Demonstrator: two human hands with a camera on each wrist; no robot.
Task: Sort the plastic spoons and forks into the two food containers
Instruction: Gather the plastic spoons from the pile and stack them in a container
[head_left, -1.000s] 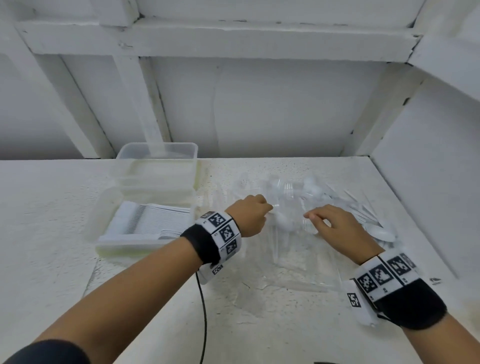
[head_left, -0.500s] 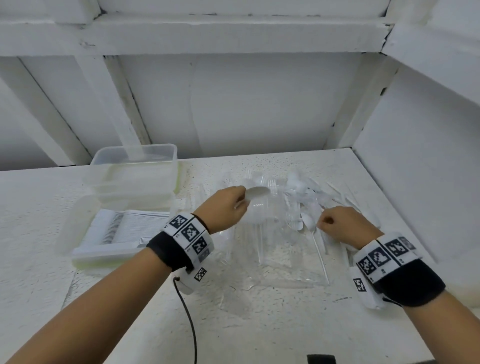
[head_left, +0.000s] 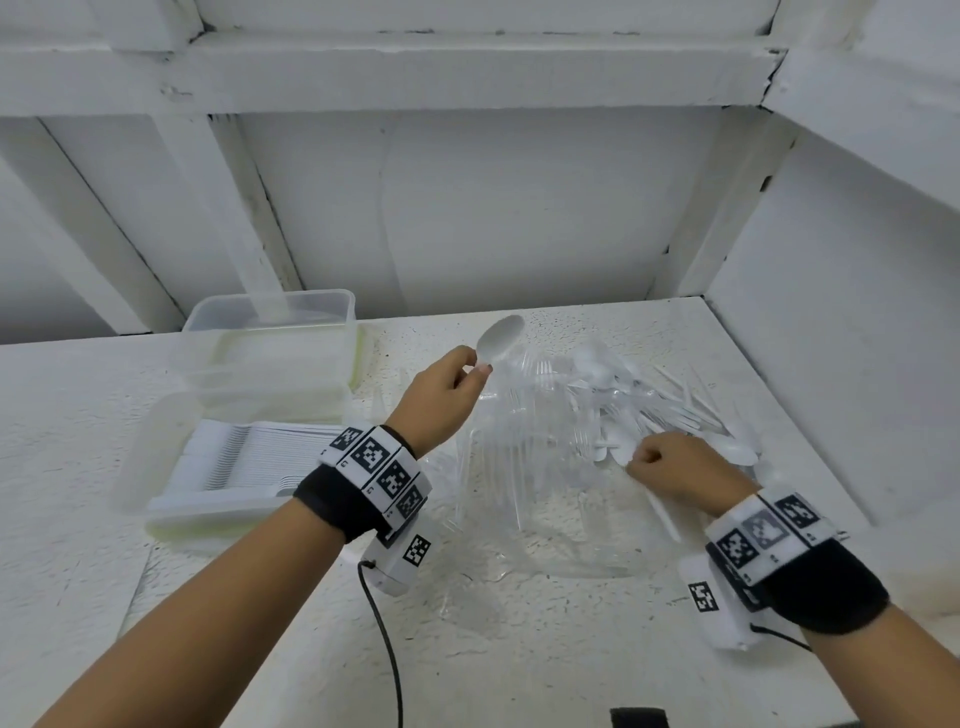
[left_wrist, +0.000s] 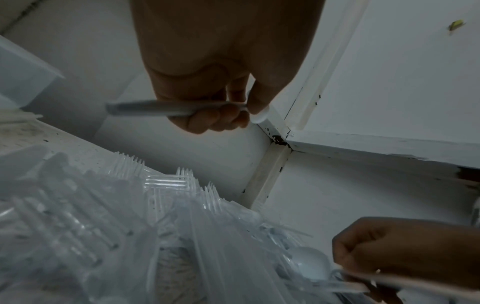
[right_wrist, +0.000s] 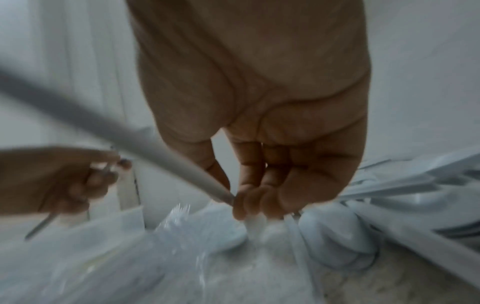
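White speckled surface (head_left: 519, 649), white-walled nook | left hand (head_left: 441, 400) has lifted a spoon (head_left: 500, 338) clear of the pile (head_left: 597, 415), fingers pinching its neck (near container (head_left: 171, 452) likely next) | right hand (head_left: 675, 467) now curled on a second spoon (left_wrist: 310, 265), low in the pile.

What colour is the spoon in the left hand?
White; the spoon in the left hand shows best in the head view.

A plain storage or utility nook: a rough white-painted table (head_left: 519, 649) set in a corner, with bare white walls (head_left: 493, 208) and painted wooden beams (head_left: 415, 73) above the table.
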